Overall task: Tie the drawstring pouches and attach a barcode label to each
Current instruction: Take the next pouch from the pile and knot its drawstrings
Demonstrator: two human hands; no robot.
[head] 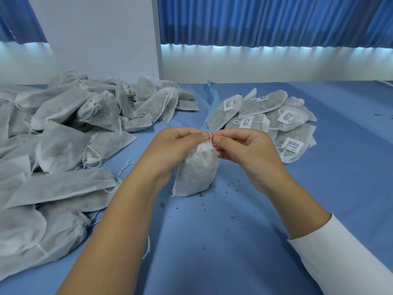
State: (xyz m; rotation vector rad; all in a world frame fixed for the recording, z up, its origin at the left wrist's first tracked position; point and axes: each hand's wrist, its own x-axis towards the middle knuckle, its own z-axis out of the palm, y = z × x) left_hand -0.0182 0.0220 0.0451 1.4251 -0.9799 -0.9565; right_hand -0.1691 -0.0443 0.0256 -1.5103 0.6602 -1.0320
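Note:
A filled white drawstring pouch [196, 171] stands upright on the blue table, its neck gathered at the top. My left hand [176, 145] and my right hand [242, 147] meet just above that neck. Each pinches the thin white drawstring [210, 137] between thumb and fingertips. A large heap of unlabelled white pouches [63, 135] covers the left side of the table. To the right lies a smaller pile of labelled pouches [274, 122], each with a white barcode label [292, 145] on it.
The table is covered with a blue cloth [212, 241] with small dark crumbs scattered near the pouch. A light blue sheet [213, 99] lies under the left edge of the labelled pile. A white pillar [102, 39] and blue curtains [276, 20] stand behind the table.

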